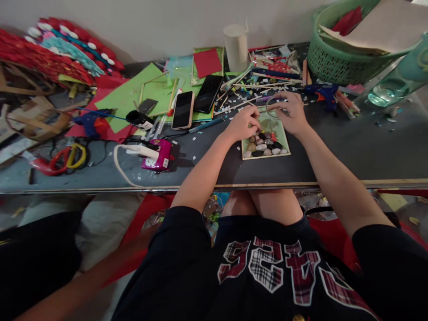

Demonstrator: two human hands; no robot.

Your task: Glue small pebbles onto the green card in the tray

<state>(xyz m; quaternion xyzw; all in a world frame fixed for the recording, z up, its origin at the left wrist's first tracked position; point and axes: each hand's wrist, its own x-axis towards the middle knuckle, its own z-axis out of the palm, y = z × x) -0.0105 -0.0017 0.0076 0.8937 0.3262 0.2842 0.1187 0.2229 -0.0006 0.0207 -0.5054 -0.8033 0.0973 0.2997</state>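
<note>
A small rectangular frame (pixel 283 153) with a pale green base lies on the dark table. Pebbles (pixel 261 147) in white, grey, tan and black fill its near part, with a small red piece (pixel 273 135) among them. Over the frame's left side, my left hand (pixel 243 122) has its fingers curled down by the pebbles; whatever its fingertips hold is too small to make out. My right hand (pixel 291 111), above the far right corner, pinches a thin curved strip (pixel 267 103) bent into a loop.
Two phones (pixel 183 110), a pink power adapter (pixel 161 156) with a white cable, and scissors (pixel 63 159) are to the left. Sticks and scraps (pixel 267 76) litter the back. A blue glue gun (pixel 326 93), green basket (pixel 331 62) and bottle (pixel 388 84) stand right. Another person's arm (pixel 90 278) shows lower left.
</note>
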